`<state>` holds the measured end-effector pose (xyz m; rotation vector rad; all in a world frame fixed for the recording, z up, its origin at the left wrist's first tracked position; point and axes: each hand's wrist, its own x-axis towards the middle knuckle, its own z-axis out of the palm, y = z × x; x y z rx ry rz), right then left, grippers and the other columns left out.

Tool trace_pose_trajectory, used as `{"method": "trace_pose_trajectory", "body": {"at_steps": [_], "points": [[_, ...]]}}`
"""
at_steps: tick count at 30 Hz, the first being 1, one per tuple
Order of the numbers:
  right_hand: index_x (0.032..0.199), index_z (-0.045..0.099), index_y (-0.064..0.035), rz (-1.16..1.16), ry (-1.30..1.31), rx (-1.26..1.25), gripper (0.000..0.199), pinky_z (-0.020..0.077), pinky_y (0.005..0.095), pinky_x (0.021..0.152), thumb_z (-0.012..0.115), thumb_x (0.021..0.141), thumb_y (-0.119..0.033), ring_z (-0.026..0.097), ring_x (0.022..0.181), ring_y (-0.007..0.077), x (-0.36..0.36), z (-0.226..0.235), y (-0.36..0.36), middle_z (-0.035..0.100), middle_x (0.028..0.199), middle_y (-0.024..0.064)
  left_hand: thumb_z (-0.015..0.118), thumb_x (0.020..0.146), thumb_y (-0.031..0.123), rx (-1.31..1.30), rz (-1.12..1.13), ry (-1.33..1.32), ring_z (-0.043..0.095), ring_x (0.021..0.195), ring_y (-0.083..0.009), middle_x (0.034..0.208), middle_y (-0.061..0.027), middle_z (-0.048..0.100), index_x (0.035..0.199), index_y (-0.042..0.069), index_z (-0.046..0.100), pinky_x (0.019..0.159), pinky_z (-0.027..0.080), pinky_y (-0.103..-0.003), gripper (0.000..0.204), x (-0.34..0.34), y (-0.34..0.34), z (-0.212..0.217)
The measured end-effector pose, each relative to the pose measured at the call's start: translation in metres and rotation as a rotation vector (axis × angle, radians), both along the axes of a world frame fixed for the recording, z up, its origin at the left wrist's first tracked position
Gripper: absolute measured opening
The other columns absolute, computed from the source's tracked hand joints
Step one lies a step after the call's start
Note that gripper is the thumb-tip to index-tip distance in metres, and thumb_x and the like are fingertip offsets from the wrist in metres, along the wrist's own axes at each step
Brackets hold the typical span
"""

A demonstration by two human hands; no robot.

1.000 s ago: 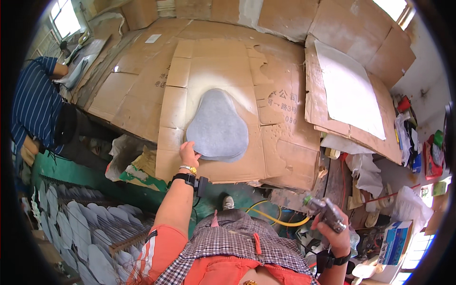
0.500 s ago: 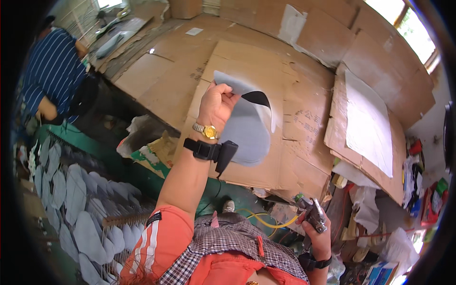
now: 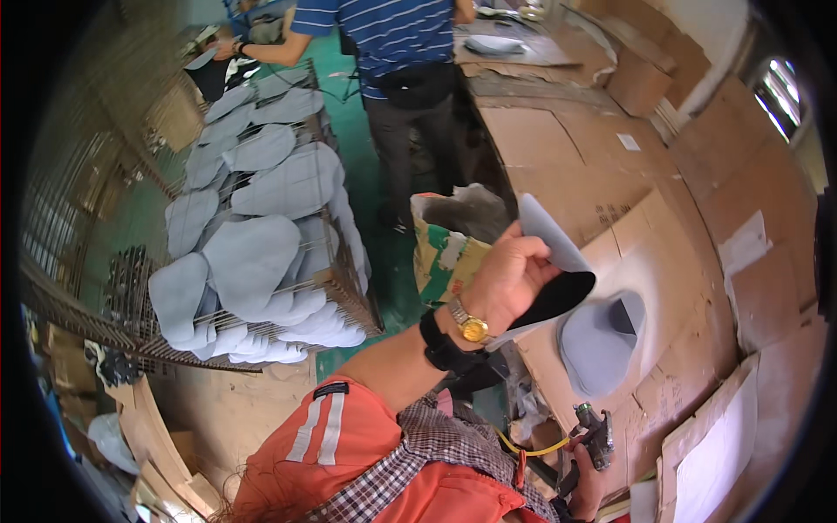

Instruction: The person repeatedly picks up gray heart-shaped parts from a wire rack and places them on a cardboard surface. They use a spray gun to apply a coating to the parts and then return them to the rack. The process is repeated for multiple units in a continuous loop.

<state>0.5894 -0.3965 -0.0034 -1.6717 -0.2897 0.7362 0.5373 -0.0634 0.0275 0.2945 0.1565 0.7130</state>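
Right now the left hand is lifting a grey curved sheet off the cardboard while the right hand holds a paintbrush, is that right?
Not quite. In the head view the right hand holds a spray gun, not a paintbrush. The left hand does lift the grey curved sheet off the cardboard.

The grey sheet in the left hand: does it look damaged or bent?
The grey sheet is not visibly torn, but it is folded over where the left hand lifts it, showing its black underside; the lower part hangs curled above the cardboard-covered table.

Cardboard-covered bench (image 3: 558,148), grey sheet (image 3: 593,349)
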Motion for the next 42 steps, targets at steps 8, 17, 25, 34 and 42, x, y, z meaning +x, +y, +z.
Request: {"method": "trace_pose_trajectory", "body": {"at_steps": [8,17,25,34,42], "points": [[0.096,0.061,-0.0001,0.177,-0.02,-0.183,0.016,0.0435,0.0289,0.078,0.062,0.081,-0.005,0.058,0.08,0.0166,-0.031,0.036,0.068,0.063,0.087,0.0073,0.048,0.072,-0.009,-0.03,0.574,0.06,0.053,0.072,-0.0223,0.082,-0.007,0.051,0.082,0.003,0.048,0.077,0.05,-0.046,0.016,-0.13,0.191,-0.004],[0.102,0.059,0.0008,0.169,-0.001,-0.04,0.022,0.0497,0.0302,0.078,0.063,0.081,-0.002,0.062,0.082,0.0181,-0.015,-0.03,0.053,0.065,0.091,0.009,0.05,0.071,-0.01,-0.001,1.275,0.34,0.053,0.075,-0.0226,0.087,-0.0109,0.049,0.105,0.001,0.043,0.072,0.055,-0.045,0.037,-0.218,0.279,-0.029],[0.1,0.06,0.0008,0.145,0.0,-0.077,0.021,0.0502,0.0294,0.076,0.063,0.08,-0.003,0.062,0.079,0.0169,-0.035,0.004,0.06,0.064,0.091,0.0081,0.061,0.086,0.012,-0.503,0.915,0.404,0.054,0.096,-0.0369,0.115,-0.0201,0.041,0.115,-0.005,0.04,0.081,0.054,-0.047,0.04,-0.191,0.263,-0.152],[0.112,0.055,0.001,-0.179,-0.187,-0.037,0.033,0.0495,0.0274,0.076,0.066,0.082,-0.009,0.059,0.08,0.0117,-0.03,0.006,-0.016,0.061,0.089,0.0031,0.062,0.083,0.008,-0.141,0.287,0.374,0.059,0.085,-0.0252,0.086,-0.0105,0.06,0.086,0.0,0.055,0.083,0.051,-0.038,0.011,-0.073,0.152,-0.181],[0.118,0.05,0.0034,-0.541,-0.19,0.046,0.042,0.0487,0.0265,0.071,0.066,0.081,-0.01,0.059,0.074,0.0128,-0.062,0.043,-0.068,0.06,0.085,0.0052,0.059,0.083,0.008,-0.071,-0.053,0.612,0.059,0.081,-0.0221,0.088,-0.0055,0.058,0.104,0.005,0.05,0.075,0.05,-0.034,0.023,0.019,0.074,-0.208]]}}
